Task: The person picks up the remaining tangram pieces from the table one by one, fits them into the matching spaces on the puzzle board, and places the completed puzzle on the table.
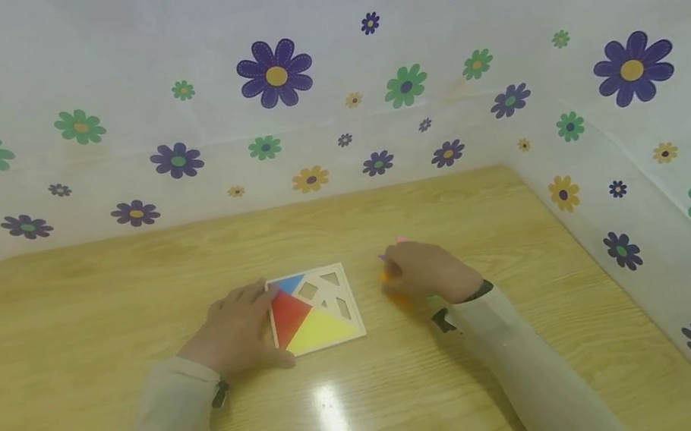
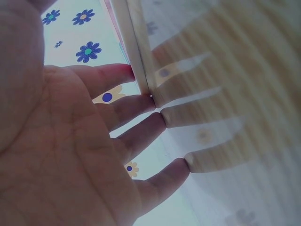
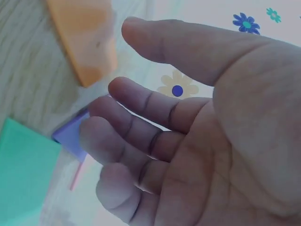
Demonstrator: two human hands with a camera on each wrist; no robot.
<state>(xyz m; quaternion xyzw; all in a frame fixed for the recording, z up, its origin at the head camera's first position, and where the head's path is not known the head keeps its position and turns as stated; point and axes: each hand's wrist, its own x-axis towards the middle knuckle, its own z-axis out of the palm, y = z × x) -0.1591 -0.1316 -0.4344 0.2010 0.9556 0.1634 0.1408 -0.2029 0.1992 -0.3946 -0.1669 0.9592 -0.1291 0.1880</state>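
A square tangram board (image 1: 352, 299) lies flat on the table. In it are a red piece (image 1: 290, 316), a yellow piece (image 1: 320, 330) and a blue piece (image 1: 290, 284), beside several bare cut-outs on the right. My left hand (image 1: 234, 331) rests at the board's left side, fingers spread, fingertips on the table in the left wrist view. To the right of the board, my right hand (image 1: 431, 270) is over loose pieces, fingers loosely bent and nothing between them and the thumb. Around it in the right wrist view lie an orange piece (image 3: 89, 42), a green piece (image 3: 26, 174) and a purple piece (image 3: 73, 136).
A thin pink edge of another piece (image 3: 76, 174) shows by the purple one. The wood-grain table (image 1: 122, 286) meets a flower-print sheet (image 1: 324, 96) at its back and right side. Light glares off the tabletop in front of the board.
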